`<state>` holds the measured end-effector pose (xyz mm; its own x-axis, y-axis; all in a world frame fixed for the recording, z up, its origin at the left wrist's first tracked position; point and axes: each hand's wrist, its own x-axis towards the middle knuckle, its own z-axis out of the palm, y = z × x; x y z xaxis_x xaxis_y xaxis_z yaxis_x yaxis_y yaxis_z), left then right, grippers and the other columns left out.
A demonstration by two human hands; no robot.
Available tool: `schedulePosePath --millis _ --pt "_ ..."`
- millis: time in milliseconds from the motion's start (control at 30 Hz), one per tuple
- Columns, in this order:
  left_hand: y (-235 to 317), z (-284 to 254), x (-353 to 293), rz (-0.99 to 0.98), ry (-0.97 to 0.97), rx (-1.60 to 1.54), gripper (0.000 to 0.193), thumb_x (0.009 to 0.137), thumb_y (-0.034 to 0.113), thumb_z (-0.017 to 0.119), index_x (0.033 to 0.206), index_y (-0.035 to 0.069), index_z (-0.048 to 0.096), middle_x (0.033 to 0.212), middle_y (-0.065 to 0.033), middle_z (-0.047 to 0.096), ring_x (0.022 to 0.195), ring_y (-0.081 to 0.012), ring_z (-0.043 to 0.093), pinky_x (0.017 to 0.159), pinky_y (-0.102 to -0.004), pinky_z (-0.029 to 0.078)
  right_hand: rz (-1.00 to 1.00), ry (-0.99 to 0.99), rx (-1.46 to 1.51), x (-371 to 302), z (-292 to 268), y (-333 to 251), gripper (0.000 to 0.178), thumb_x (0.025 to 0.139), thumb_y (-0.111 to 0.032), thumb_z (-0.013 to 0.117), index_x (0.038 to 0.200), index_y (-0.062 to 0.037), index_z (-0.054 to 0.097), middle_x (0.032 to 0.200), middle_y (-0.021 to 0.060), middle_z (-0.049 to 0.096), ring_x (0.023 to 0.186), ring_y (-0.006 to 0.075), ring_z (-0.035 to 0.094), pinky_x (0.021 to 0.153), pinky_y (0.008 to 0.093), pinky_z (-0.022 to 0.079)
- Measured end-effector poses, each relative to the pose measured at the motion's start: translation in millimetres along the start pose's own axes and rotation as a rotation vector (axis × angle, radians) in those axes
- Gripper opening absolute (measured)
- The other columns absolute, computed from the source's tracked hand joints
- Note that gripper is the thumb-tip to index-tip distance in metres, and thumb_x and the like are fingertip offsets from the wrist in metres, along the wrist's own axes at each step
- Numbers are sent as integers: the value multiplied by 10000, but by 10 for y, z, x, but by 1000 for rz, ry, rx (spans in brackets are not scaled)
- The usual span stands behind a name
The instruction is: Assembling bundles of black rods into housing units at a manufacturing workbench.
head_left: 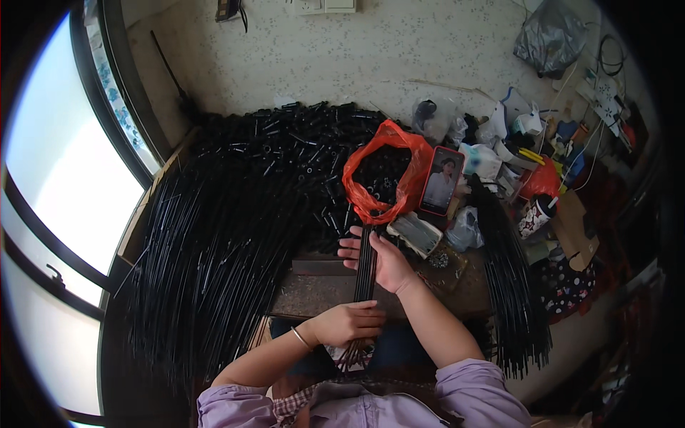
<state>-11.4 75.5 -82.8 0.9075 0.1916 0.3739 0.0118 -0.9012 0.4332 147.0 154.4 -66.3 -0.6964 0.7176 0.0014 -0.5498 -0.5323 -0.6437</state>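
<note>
My left hand [347, 323], with a bangle at its wrist, is wrapped round the lower part of a bundle of thin black rods [365, 267]. The rods' lower ends fan out below that hand toward my lap. My right hand [391, 265] is palm up at the upper part, its fingers stretched out behind the rods and its thumb to their right. The bundle's upper end reaches the rim of a red plastic bag [349, 171], which holds small black parts [382, 175].
Long black rods [207, 250] cover the left side, with short black tubular pieces [285, 139] heaped behind. A phone [442, 182] leans right of the bag, near a small tray [416, 234]. More rods [508, 285] hang at the right, beside clutter and a patterned cup [535, 216].
</note>
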Motion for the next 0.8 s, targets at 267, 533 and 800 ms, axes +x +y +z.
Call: schedulePosePath --millis 267,533,800 --pt "-316 313 -108 -73 -7 214 429 655 261 640 1042 79 599 1338 -102 416 1277 -219 342 1060 -463 230 -333 864 -759 -247 -447 317 362 899 -202 538 1201 -18 459 1120 113 560 996 168 552 857 312 441" --pt "-226 178 -113 -310 105 -199 346 779 250 628 1062 57 579 1093 -118 586 1055 -273 536 923 -373 408 -326 440 -848 -433 110 384 599 931 -491 333 1123 33 553 1094 129 594 1031 166 533 901 291 395" --pt "-336 341 -157 -118 282 -45 456 702 237 677 1088 29 549 1031 -157 601 978 -309 572 999 -441 359 -188 80 -1166 -942 505 340 354 776 -169 694 1096 -46 607 873 95 660 768 128 623 701 270 482"
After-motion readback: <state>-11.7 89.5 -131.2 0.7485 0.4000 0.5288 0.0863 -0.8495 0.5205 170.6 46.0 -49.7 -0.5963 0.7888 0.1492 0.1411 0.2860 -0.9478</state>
